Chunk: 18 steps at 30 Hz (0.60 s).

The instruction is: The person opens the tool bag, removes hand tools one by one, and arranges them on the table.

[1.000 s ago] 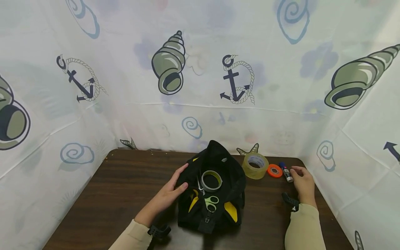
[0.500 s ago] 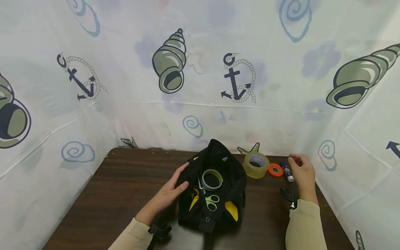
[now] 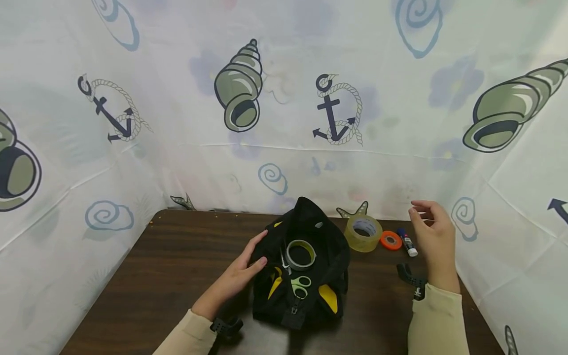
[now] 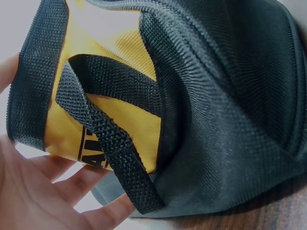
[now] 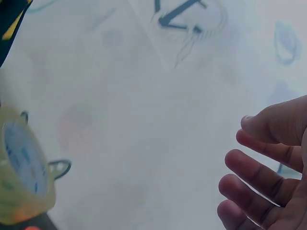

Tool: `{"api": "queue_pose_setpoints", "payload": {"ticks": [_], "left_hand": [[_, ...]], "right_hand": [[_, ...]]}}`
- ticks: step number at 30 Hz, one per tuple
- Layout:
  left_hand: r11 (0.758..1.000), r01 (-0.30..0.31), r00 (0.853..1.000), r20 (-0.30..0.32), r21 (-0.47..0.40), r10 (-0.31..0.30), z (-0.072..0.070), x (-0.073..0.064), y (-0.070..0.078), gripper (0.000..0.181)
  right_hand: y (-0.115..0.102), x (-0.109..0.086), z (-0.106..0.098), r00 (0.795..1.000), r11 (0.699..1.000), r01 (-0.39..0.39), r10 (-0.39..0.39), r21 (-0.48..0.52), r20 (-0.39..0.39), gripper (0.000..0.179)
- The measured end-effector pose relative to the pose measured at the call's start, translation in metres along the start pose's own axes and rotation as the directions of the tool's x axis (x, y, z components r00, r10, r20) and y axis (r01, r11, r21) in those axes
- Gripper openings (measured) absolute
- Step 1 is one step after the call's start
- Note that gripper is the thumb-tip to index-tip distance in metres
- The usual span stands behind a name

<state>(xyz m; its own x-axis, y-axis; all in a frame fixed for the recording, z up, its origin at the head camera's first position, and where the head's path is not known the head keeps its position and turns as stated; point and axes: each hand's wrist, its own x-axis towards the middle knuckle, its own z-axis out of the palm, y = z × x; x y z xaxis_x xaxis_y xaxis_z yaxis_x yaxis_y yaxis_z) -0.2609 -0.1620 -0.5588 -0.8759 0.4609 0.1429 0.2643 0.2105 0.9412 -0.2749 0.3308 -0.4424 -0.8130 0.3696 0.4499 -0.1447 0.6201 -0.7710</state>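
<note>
In the head view my left hand (image 3: 241,268) lies against the left side of a black tool bag (image 3: 326,256), thumb and index finger spread apart. The left wrist view shows its extended fingers (image 4: 79,182) at the bag's yellow side panel (image 4: 127,124), beside a black webbing loop (image 4: 112,139). Inside the bag's mouth sit a tape roll (image 3: 301,255) and green-handled scissors (image 3: 301,287). My right hand (image 3: 435,234) is raised at the table's right, fingers loosely bent and holding nothing. Closest to it is a glue stick (image 3: 407,242), left of the hand.
Left of the glue stick lies an orange tape roll (image 3: 390,240), then a large clear packing tape roll (image 3: 363,233) by the bag. A brown wooden table (image 3: 177,271) bears them all. White fabric (image 3: 293,123) printed with shells and anchors surrounds it.
My right hand has risen away from beside the glue stick, up and slightly right, with nothing in it. The left hand and bag have stayed in place.
</note>
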Motion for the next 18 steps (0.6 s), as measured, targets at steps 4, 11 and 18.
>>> {"api": "queue_pose_setpoints", "payload": {"ticks": [4,11,18], "left_hand": [[1.0,-0.002,1.0,-0.003,0.006,0.002,0.0,0.001,-0.002,0.07],[1.0,0.028,1.0,-0.007,-0.002,-0.028,0.002,-0.002,0.01,0.07],[1.0,0.024,1.0,-0.003,-0.009,-0.024,0.002,-0.001,0.011,0.071]], "right_hand": [[-0.023,-0.006,-0.003,0.997,0.996,0.072,-0.073,0.044,0.002,0.03],[-0.055,-0.019,0.004,0.961,0.956,0.272,-0.276,0.11,0.025,0.03],[-0.076,-0.033,0.02,0.907,0.906,0.397,-0.411,0.145,0.088,0.032]]}}
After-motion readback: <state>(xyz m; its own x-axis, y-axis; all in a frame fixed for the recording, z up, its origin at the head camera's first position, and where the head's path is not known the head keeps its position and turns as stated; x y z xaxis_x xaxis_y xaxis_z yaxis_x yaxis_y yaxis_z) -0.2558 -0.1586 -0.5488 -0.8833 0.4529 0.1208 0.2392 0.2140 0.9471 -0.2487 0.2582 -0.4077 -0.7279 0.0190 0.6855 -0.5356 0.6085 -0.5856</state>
